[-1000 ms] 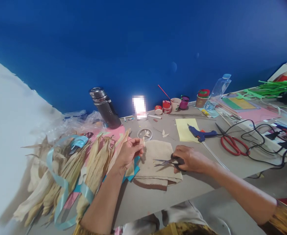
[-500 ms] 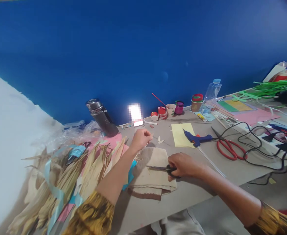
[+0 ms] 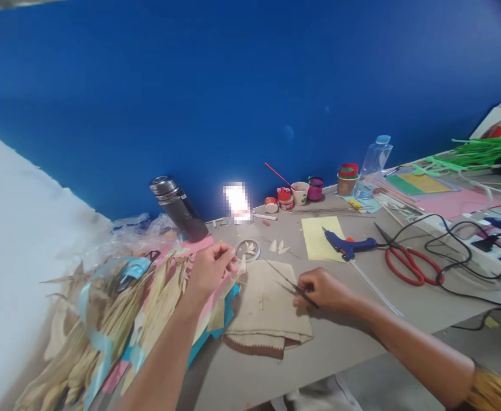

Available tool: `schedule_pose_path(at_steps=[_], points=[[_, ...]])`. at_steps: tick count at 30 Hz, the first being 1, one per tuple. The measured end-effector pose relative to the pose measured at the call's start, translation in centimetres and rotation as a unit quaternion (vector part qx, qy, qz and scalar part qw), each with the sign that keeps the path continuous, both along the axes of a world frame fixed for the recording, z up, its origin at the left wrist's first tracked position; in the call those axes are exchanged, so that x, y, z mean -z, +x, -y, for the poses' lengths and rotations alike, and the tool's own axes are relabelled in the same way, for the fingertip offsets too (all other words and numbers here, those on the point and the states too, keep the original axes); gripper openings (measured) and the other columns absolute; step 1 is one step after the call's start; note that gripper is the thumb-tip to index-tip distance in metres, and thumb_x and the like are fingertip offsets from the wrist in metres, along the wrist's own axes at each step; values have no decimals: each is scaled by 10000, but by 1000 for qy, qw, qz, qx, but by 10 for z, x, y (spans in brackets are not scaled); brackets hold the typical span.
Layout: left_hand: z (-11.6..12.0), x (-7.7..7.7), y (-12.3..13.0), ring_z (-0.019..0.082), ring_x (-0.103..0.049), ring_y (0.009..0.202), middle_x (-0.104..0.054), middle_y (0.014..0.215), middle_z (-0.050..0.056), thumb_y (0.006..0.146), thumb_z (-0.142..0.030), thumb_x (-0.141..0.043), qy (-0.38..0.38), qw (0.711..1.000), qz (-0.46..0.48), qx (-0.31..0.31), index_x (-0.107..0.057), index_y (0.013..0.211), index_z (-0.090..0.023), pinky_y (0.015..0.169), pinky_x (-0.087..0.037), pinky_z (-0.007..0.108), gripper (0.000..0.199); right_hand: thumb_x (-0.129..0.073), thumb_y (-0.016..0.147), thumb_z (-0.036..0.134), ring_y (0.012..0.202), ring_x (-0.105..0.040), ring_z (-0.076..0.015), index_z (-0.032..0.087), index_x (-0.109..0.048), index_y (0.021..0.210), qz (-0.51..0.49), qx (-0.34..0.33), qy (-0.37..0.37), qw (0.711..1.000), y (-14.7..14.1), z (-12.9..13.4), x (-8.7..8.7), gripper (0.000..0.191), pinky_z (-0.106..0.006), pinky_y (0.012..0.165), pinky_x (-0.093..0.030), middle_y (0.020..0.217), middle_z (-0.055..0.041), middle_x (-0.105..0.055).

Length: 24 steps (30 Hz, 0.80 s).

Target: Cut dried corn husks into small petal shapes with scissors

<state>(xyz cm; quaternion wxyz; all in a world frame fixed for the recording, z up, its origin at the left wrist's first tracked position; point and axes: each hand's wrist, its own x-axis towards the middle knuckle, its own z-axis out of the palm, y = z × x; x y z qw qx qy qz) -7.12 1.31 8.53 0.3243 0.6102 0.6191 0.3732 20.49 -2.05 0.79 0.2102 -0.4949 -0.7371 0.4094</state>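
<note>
My left hand [image 3: 211, 271] is closed in a pinch at the left edge of a folded beige cloth [image 3: 271, 325]. A pale piece of dried husk [image 3: 242, 265] shows at its fingertips. My right hand [image 3: 319, 288] grips dark scissors [image 3: 285, 278] over the cloth's right side, with the blades pointing up and left. A small pale scrap [image 3: 261, 301] lies on the cloth. Just beyond it, a white tape ring [image 3: 237, 249] surrounds several small petal-shaped pieces [image 3: 249, 248]. More pale pieces [image 3: 281, 247] lie to its right.
Dried husks [image 3: 105, 331] and blue ribbon cover the left side. A dark flask [image 3: 182, 211] stands behind them. To the right are a blue glue gun [image 3: 348, 245] on yellow paper [image 3: 319, 228], red-handled scissors [image 3: 408, 265], black cables and a plastic bottle [image 3: 374, 165].
My left hand has moved left and nearer to me, uncovering the tape ring. In my right hand the scissors have turned, their blades now angled up and left.
</note>
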Motion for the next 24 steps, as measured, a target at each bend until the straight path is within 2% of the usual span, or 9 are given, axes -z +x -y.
schedule_pose_path(at_steps=[2, 5, 9, 11, 14, 16, 18, 21, 24], points=[[21, 4, -17, 127, -513, 496, -595, 542, -3, 782, -339, -611, -29, 999, -31, -7, -660, 684, -181, 495, -375, 228, 192, -722, 708, 476, 518, -367, -85, 152, -573, 597, -79, -8, -50, 996, 1, -2, -5, 373, -215, 479, -260, 542, 42, -460], [36, 14, -29, 150, -554, 580, -618, 600, -3, 786, -311, -584, -54, 994, -94, 29, -644, 677, -188, 575, -403, 252, 175, -695, 730, 493, 479, -412, -81, 141, -585, 604, -113, -18, -89, 989, -2, -9, -19, 390, -212, 444, -288, 560, 9, -551], [30, 20, -23, 184, -591, 696, -664, 711, 23, 777, -250, -579, -23, 977, -206, 43, -630, 680, -193, 645, -388, 281, 124, -723, 718, 472, 437, -412, -73, 146, -555, 564, -81, -18, -89, 993, -20, -21, -30, 397, -211, 414, -287, 530, 7, -559], [26, 19, -14, 184, -586, 697, -657, 704, 31, 784, -237, -575, -17, 980, -195, 40, -637, 680, -189, 655, -387, 287, 130, -761, 683, 464, 446, -406, -73, 144, -561, 551, -79, -11, -71, 994, -33, -24, -28, 400, -204, 413, -288, 499, 22, -523], [30, 19, 2, 166, -580, 670, -657, 744, 38, 801, -357, -619, -70, 995, -4, 77, -689, 827, -171, 624, -410, 273, 200, -799, 636, 486, 447, -406, -68, 137, -581, 574, -129, -12, -72, 989, -50, -20, -26, 417, -189, 402, -291, 493, 31, -523], [40, 22, 11, 145, -567, 644, -658, 793, 37, 769, -444, -679, -116, 976, 145, 110, -693, 972, -166, 569, -405, 250, 344, -783, 657, 519, 436, -419, -65, 127, -611, 616, -185, -55, -106, 975, -59, -14, -29, 430, -181, 391, -301, 515, 21, -564], [52, 27, 16, 132, -566, 646, -667, 819, 42, 715, -442, -754, -126, 955, 237, 121, -696, 994, -159, 575, -416, 239, 402, -755, 699, 536, 429, -443, -66, 112, -651, 671, -235, -118, -152, 953, -68, -8, -34, 437, -177, 382, -320, 549, 3, -608], [72, 36, 15, 133, -569, 621, -653, 748, 33, 698, -401, -790, -102, 929, 342, 91, -714, 859, -149, 591, -449, 255, 309, -763, 718, 514, 435, -469, -65, 96, -690, 766, -278, -176, -211, 921, -82, -3, -37, 427, -163, 382, -349, 586, -4, -638], [89, 42, 10, 126, -572, 552, -640, 697, 25, 709, -359, -791, -104, 897, 425, 60, -684, 686, -143, 561, -470, 269, 243, -794, 704, 492, 434, -470, -54, 92, -685, 759, -302, -222, -262, 889, -94, -3, -31, 418, -151, 388, -353, 610, -7, -651]])
